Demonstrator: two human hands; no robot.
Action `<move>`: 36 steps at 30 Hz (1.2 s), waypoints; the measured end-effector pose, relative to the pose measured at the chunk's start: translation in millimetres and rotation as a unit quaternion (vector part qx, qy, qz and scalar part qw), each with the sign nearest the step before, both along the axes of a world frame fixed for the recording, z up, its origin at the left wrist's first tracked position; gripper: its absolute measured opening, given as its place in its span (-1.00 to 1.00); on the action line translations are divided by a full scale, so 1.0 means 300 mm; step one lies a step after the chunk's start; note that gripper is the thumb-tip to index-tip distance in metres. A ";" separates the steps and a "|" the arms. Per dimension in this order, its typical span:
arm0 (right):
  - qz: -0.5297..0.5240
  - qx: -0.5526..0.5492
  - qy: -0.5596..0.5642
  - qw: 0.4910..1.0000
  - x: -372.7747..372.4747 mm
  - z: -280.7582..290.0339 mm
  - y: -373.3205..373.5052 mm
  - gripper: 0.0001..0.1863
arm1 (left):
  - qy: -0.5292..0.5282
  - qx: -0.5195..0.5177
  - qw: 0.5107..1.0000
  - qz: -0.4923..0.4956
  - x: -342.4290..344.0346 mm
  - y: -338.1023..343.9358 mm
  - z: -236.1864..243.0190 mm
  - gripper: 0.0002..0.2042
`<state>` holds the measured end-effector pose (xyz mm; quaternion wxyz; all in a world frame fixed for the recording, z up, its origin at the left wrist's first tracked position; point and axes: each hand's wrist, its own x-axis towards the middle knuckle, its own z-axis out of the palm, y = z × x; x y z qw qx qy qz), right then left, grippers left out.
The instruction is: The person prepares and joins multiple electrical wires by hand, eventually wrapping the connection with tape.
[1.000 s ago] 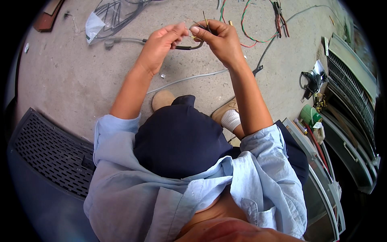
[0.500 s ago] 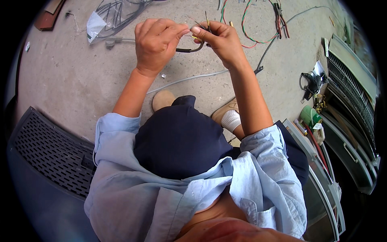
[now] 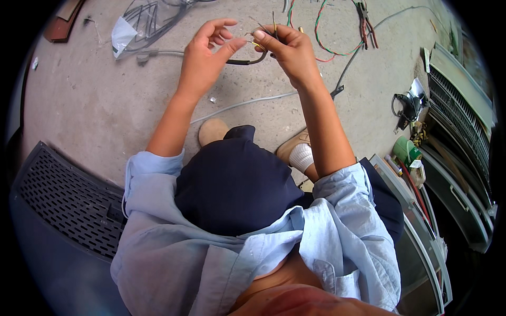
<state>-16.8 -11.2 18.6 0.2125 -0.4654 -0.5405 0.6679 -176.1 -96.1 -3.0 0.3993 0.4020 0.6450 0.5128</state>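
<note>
While L hand (image 3: 206,50) loose, R hand (image 3: 290,51) tight on cable (image 3: 240,62), flr gap (image 3: 332,31) to pliers (image 3: 365,23)

No text, number or sign can be read. Well to the right of the right hand (image 3: 280,43), and closer to the body, a green tub (image 3: 404,149) bears pale marks on its side, too small and blurred to make out.
</note>
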 end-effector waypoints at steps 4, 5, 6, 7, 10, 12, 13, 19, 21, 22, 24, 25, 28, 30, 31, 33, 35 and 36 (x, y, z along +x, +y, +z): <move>0.005 -0.016 -0.019 1.000 -0.016 0.031 -0.005 -0.77 | 0.378 0.193 0.905 0.026 -0.024 0.010 -0.038 -0.78; 0.008 -0.018 -0.014 1.000 -0.018 0.032 -0.007 -0.77 | 0.394 0.203 0.896 0.028 -0.023 0.012 -0.035 -0.81; 0.011 -0.019 -0.009 1.000 -0.018 0.032 -0.007 -0.77 | 0.410 0.212 0.887 0.030 -0.023 0.013 -0.029 -0.83; 0.013 -0.016 -0.012 1.000 -0.016 0.029 -0.006 -0.77 | 0.426 0.221 0.877 0.032 -0.023 0.013 -0.025 -0.85; 0.020 -0.001 -0.013 1.000 -0.008 0.007 -0.003 -0.78 | 0.444 0.235 0.864 0.018 -0.024 0.014 -0.021 -0.87; 0.023 0.014 -0.003 1.000 0.000 -0.012 -0.002 -0.78 | 0.437 0.230 0.869 0.008 -0.022 0.017 -0.016 -0.90; 0.024 0.025 -0.010 0.999 0.002 -0.016 -0.004 -0.78 | 0.434 0.228 0.872 0.003 -0.022 0.018 -0.014 -0.92; 0.026 0.070 -0.027 0.997 0.000 -0.017 -0.013 -0.79 | 0.282 0.107 0.952 -0.059 -0.025 0.018 -0.028 -0.92; 0.022 0.073 -0.014 0.997 -0.003 -0.019 -0.012 -0.80 | -0.138 -0.053 0.987 -0.068 -0.018 0.016 -0.038 -0.88; 0.022 0.070 -0.019 0.997 -0.002 -0.019 -0.007 -0.79 | -0.343 -0.131 0.928 -0.066 -0.015 0.016 -0.039 -0.86; 0.022 0.064 -0.029 0.997 0.002 -0.018 0.006 -0.78 | -0.328 -0.127 0.935 -0.043 0.009 0.012 -0.017 -0.84; 0.019 0.052 -0.022 0.998 0.002 -0.016 0.007 -0.78 | -0.321 -0.125 0.938 -0.031 0.020 0.011 -0.008 -0.82; 0.013 0.020 -0.012 1.000 0.007 -0.005 0.004 -0.76 | -0.075 -0.009 0.997 0.014 0.031 0.010 -0.008 -0.83; 0.014 0.002 -0.017 1.000 0.009 0.010 0.009 -0.75 | 0.125 0.090 0.988 0.024 0.019 0.016 -0.020 -0.83; 0.017 -0.006 -0.013 1.000 0.007 0.017 0.009 -0.75 | 0.223 0.138 0.965 0.029 0.011 0.020 -0.026 -0.82; 0.023 -0.023 -0.007 0.999 0.003 0.025 0.006 -0.76 | 0.304 0.167 0.937 0.039 -0.002 0.023 -0.032 -0.86; 0.023 -0.038 -0.018 0.999 0.002 0.032 0.006 -0.76 | 0.376 0.191 0.906 0.043 -0.011 0.024 -0.024 -0.88; 0.022 -0.046 -0.023 0.998 0.001 0.033 0.006 -0.76 | 0.408 0.201 0.890 0.042 -0.015 0.023 -0.014 -0.89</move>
